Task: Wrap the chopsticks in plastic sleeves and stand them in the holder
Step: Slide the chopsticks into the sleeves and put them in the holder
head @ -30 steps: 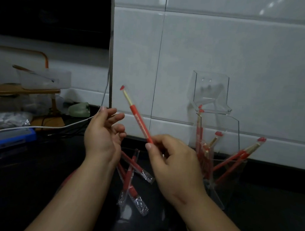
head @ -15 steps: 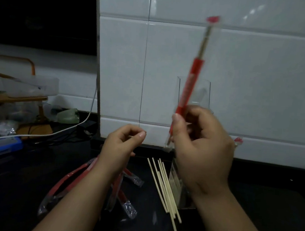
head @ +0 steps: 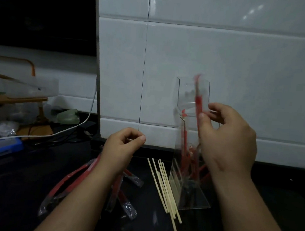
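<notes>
a: gripping what, and where?
b: pinching a sleeved chopstick (head: 198,104) between thumb and fingers of the right hand (head: 226,138), centre right of the frame. near upright and blurred, lower end at or just inside the mouth of the clear holder (head: 185,199); cannot tell which.
a: and on the left hand (head: 122,145)?
b: hovering lower centre, curled, thumb tip by forefinger. cannot tell whether pinching anything.
a: how to finish the drop well?
b: probably best to keep it upright, steer the lower end in among the sleeved ones (head: 185,144) already standing there, lower until it touches bottom, then let go. otherwise risks snagging the rim or tipping so light a holder. best to leave alone the bare chopsticks (head: 163,184) lying just left of the holder on the dark counter (head: 287,193), and the red sleeves (head: 67,181) at lower left under the forearm.
a: different from half a second ago?
b: yes. lowered since then, from tip near the top edge to tip in front of the holder's back panel. straightened too, and carried rightward with the right hand. barely moved on the left.
</notes>
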`<state>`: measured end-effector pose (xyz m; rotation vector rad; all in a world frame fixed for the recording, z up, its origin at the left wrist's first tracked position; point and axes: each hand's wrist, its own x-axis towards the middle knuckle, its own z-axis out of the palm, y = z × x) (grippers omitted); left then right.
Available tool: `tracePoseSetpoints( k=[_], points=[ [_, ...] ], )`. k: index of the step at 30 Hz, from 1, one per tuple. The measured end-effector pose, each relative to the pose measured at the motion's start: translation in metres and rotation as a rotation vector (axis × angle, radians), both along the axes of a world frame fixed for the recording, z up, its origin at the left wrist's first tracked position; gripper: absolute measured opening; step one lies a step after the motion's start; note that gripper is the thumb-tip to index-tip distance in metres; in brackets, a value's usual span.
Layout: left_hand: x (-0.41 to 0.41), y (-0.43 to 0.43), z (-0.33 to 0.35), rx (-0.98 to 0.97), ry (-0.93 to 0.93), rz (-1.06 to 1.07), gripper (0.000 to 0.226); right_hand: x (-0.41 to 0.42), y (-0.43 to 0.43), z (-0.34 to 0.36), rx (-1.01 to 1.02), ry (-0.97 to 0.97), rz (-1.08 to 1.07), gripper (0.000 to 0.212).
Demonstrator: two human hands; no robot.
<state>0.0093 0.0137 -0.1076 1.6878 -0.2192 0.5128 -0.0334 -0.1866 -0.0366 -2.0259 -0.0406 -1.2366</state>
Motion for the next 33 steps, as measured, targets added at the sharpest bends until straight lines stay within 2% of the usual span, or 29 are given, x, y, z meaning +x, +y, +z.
tracePoseSetpoints(
  k=[7,14,18,21,23,25,27,30,33],
  points=[
    [0.002,0.001,0.002,-0.015,0.020,0.038,0.014,-0.001,0.002,-0.004,-0.024,-0.126,0.078,0.007],
    [0.008,0.012,0.004,-0.046,0.096,0.103,0.016,-0.007,0.021,-0.017,-0.331,-0.511,0.175,0.008],
    [0.015,0.019,-0.002,-0.033,0.131,0.146,0.019,-0.005,0.039,-0.036,-0.511,-0.540,0.283,0.009],
    [0.022,0.025,-0.009,0.076,0.122,0.216,0.021,-0.004,0.048,-0.043,-0.575,-0.513,0.361,0.010],
    [0.024,0.027,-0.011,0.233,0.138,0.271,0.025,0.000,0.053,-0.049,-0.585,-0.428,0.397,0.010],
    [0.022,0.027,-0.011,0.498,0.174,0.339,0.028,0.006,0.058,-0.055,-0.598,-0.265,0.375,0.010],
    [0.020,0.026,-0.011,0.811,0.200,0.365,0.033,0.009,0.064,-0.057,-0.612,0.065,0.300,0.012],
    [0.016,0.024,-0.013,1.205,0.247,0.254,0.034,0.012,0.071,-0.062,-0.686,0.551,0.188,0.018],
    [0.015,0.025,-0.017,1.314,0.268,0.182,0.030,0.014,0.074,-0.068,-0.783,0.778,0.167,0.025]
  ],
)
